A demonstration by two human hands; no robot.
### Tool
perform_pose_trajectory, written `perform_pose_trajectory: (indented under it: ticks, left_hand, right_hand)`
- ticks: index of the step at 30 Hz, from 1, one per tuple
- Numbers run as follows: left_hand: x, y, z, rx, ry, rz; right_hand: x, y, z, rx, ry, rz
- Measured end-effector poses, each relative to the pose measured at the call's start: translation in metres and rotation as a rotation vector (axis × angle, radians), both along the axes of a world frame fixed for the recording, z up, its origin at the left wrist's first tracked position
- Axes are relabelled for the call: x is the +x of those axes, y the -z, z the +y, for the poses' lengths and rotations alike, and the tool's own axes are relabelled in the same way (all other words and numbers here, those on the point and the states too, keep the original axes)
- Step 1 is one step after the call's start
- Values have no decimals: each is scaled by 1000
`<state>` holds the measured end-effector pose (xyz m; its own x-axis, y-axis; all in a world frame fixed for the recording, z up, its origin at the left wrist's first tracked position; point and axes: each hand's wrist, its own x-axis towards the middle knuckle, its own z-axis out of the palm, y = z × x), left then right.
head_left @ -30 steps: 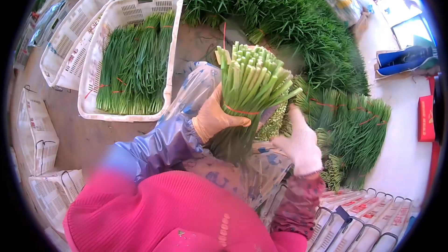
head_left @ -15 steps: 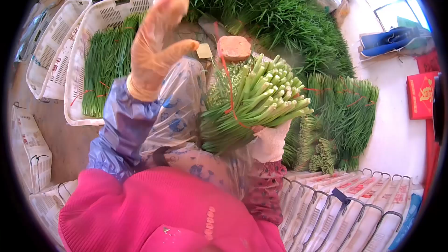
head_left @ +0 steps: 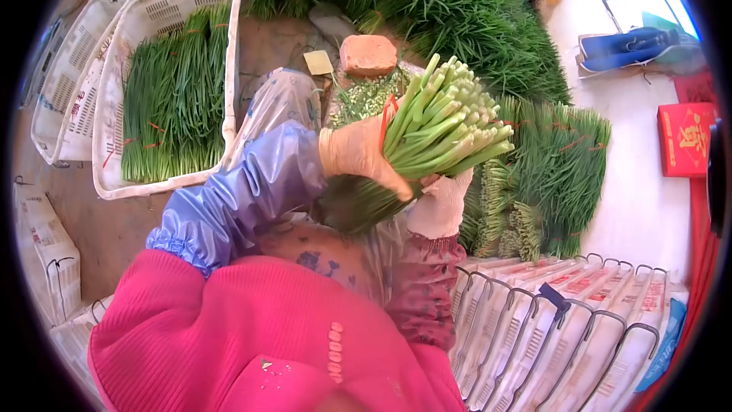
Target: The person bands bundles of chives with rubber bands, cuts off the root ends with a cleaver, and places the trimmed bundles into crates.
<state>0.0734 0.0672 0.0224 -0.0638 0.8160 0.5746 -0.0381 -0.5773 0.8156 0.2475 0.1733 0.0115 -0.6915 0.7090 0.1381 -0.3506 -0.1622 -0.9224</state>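
Because the bundle of green stalks (head_left: pixel 450 118) is thick, we judge that both hands serve to keep it gathered: at the middle of the frame, the left hand (head_left: pixel 362 151) has its grip curled round the stalks, thumb laid across the near side and a red band (head_left: pixel 386 116) showing just beside it, while the right hand (head_left: pixel 438 202) sits against the lower right of the bundle, seemingly to bear weight. How far this second grip closes we cannot tell, since the stalks hide most of its fingers. We see the bundle tilted, its long axis slanting from the dark leaves (head_left: pixel 354 206) at lower left to the pale cut ends (head_left: pixel 476 99), which point toward the upper right and fan slightly apart.
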Motion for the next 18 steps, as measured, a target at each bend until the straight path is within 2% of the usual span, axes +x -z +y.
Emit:
perform_pose_trajectory:
  ticks: [1, 2, 4, 5, 8, 10, 11, 13, 14, 16, 18]
  left_hand:
    - [-1, -10, -1, -166, 29, -153]
    - [-3, -23, -1, -160, 33, -133]
    - [-10, -47, 3, -347, -27, -291]
    - [-16, -37, 16, -243, -60, -310]
    - [-28, -71, 27, -71, -165, -269]
    - [-39, -79, 36, -29, -152, -139]
    - [-40, -86, 37, -23, -137, -138]
    - [-45, -101, 33, -41, -160, -82]
    - [-50, -109, 31, -55, -139, -59]
    - [-60, -123, 34, 10, -193, -65]
    - [-83, -143, 33, -46, -379, 196]
  right_hand:
    - [-10, -11, -3, 6, 34, 30]
    - [-19, -23, -5, 11, 70, 66]
    - [-36, -75, -15, 91, 134, -119]
    - [-43, -84, -15, 151, 167, -81]
    - [-65, -110, -24, 258, 304, 56]
    - [-67, -122, -13, 289, 403, 138]
    - [-62, -127, 13, 152, 342, 285]
    - [-55, -120, 23, -10, 539, 656]
    - [-53, -122, 35, -67, 736, 666]
    - [-31, -110, 62, -152, 661, 629]
    - [-20, -99, 56, -56, 590, 370]
